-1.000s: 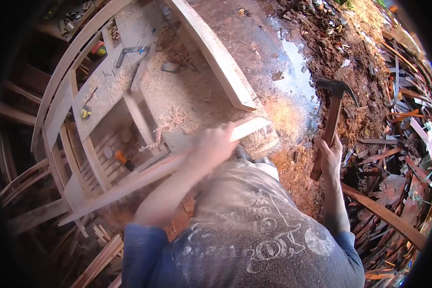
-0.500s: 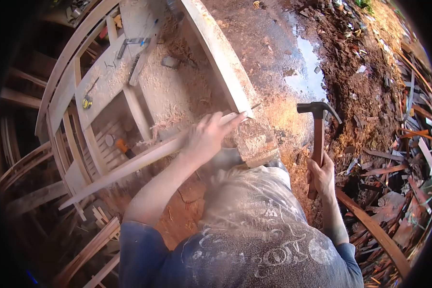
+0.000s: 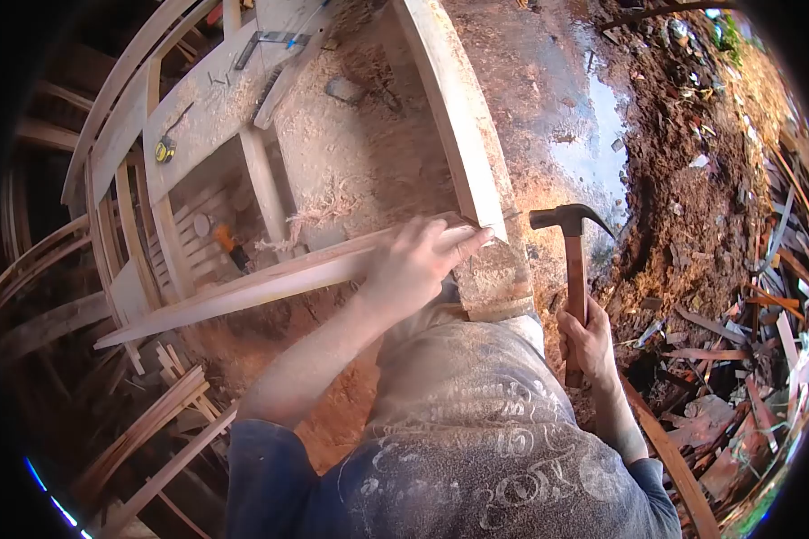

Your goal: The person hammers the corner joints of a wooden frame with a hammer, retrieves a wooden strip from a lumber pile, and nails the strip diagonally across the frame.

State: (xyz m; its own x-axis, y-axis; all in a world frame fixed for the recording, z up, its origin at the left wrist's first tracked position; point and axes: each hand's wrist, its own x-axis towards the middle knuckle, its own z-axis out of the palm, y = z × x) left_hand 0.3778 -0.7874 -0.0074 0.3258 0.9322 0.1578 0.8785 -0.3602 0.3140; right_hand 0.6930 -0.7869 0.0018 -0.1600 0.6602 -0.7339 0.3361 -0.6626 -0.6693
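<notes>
My left hand (image 3: 412,274) is closed around the end of a long wooden strip (image 3: 243,298), where it meets the corner of a thick pale board (image 3: 458,112). A thin nail (image 3: 511,216) sticks out of the board's outer side near that corner. In my right hand (image 3: 590,340) is a claw hammer (image 3: 576,274), held by its wooden handle. The hammer's striking face points left toward the nail, with a small gap between them. Beneath the corner is a rough wooden block (image 3: 494,278).
A tape measure (image 3: 164,149), a carpenter's square (image 3: 270,38) and loose nails lie on the sawdusty panel at upper left. An orange-handled tool (image 3: 228,242) rests farther in. Curved wooden frames stand at left. Wood scraps (image 3: 737,422) cover the ground at right, near a puddle (image 3: 593,153).
The hammer has moved left and slightly down, closer to the nail. My view has shifted, so the board and strip sit farther right and lower. My left hand keeps its hold.
</notes>
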